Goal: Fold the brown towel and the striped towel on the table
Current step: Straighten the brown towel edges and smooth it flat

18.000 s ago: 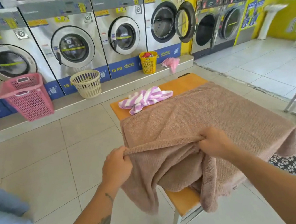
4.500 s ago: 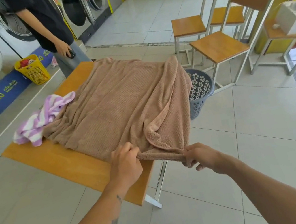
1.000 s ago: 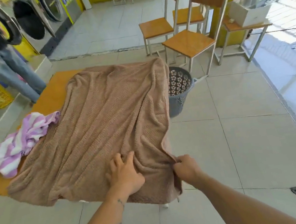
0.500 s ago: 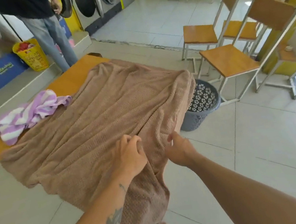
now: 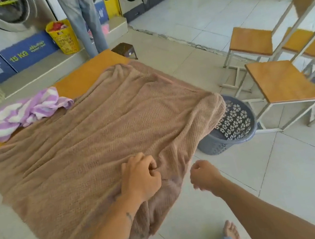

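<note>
right hand (image 5: pixel 203 173) has left the brown towel (image 5: pixel 94 141) and hangs clenched, empty; left hand (image 5: pixel 141 178) pinches a fold. it overhangs the table (image 5: pixel 92 71) on the near side, so a tug could slide it to the floor. striped towel (image 5: pixel 24 112) lies bunched far left.

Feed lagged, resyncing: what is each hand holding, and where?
Left hand pinches the brown towel close to its near edge; right hand is curled, holding nothing.
</note>
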`<state>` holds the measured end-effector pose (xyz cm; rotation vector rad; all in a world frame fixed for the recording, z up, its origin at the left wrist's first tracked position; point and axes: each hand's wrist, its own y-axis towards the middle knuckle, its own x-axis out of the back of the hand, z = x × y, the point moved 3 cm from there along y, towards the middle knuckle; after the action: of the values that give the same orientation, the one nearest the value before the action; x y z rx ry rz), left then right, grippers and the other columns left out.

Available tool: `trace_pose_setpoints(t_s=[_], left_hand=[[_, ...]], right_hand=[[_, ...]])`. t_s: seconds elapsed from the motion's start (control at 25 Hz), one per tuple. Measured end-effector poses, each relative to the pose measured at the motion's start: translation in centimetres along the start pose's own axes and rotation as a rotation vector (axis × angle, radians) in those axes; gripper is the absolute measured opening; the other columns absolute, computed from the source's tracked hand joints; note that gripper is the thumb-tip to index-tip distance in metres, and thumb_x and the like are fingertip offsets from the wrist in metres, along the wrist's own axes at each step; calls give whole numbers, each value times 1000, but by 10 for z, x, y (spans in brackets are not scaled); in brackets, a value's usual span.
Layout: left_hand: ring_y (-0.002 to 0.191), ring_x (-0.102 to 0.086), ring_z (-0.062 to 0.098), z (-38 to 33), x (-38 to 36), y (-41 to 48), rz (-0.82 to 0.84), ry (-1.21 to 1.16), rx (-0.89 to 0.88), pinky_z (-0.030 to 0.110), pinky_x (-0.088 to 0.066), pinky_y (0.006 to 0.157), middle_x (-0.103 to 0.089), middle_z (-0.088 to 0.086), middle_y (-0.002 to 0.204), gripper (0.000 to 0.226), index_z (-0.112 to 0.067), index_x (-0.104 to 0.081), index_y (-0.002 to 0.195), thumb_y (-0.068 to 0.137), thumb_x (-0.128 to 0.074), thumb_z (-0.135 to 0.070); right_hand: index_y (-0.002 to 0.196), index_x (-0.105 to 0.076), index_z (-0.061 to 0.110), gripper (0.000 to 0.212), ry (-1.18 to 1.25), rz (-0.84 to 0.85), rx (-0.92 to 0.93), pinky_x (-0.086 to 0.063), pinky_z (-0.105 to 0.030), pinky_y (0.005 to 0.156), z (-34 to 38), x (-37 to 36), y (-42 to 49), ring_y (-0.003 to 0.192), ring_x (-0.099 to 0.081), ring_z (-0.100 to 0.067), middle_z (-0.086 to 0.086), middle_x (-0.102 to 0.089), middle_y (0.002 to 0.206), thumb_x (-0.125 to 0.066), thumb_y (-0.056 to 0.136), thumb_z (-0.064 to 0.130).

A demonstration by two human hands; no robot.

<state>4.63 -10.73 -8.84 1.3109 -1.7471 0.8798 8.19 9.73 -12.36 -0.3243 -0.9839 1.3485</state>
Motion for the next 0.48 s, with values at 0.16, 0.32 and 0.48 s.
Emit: trace_pose_setpoints(t_s=[0.16,0.32,0.48], left_hand=[[82,-46,10,-52,-37,8,-36,92,-20,34,-35,79,-48,-18,82,8,-30,-55,82,85,-47,-28],[81,-55,20,-85,-80,21,-73,270,33,36,-39,69,-54,-10,84,10,-30,-59,84,77,-64,-33],[89,-53,27,-105,-95,32,-46,430,250,44,-42,83,-56,0,95,47,-21,-56,99,64,-80,-41]], right_hand=[[107,-55,15,24,191,-12,48,-52,-35,65,20,61,47,78,-59,-24,-13,-65,96,-52,84,10],[105,-59,13,16,350,142,59,-50,-35,71,39,91,81,83,-58,-22,-9,-61,95,-58,90,8],[86,-59,7,9,581,294,-55,-54,-40,86,49,101,89,81,-67,-21,-8,-64,79,-53,90,2]])
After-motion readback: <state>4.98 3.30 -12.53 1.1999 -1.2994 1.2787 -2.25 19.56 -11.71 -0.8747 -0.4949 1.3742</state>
